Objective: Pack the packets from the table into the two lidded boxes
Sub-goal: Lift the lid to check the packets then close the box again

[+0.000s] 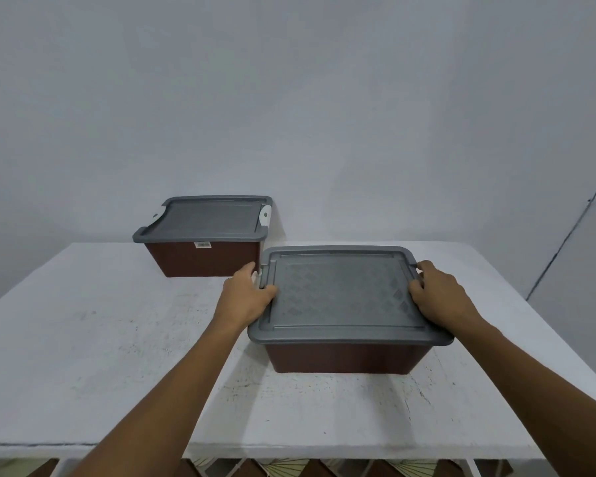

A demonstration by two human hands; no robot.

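the near box (348,354) sits on the right half of the white table (100,339), its long axis running left to right and its long front wall facing the person. the body is dark reddish-brown plastic with smooth walls that taper inward toward the base. the near lid (341,297) is on top, a flat grey rectangle with rounded corners, a raised rim and a centre panel with a diamond pattern. the left hand (246,294) grips the lid's left short edge, thumb lying on the top surface and fingers curled over the side. the right hand (441,297) grips the right short edge in the same way, so the two hands are well apart, one at each end of the lid. the far box (203,259) stands at the back of the table against the pale wall (289,98), left of centre, with its long axis also left to right but turned slightly. its front right corner is just beside the near box's rear left corner. it has the same brown body and a grey far lid (210,216), closed, with a white latch (265,215) at its right end and a small label (202,245) below the front rim. the table top is matte white, scuffed and speckled with chipped paint.
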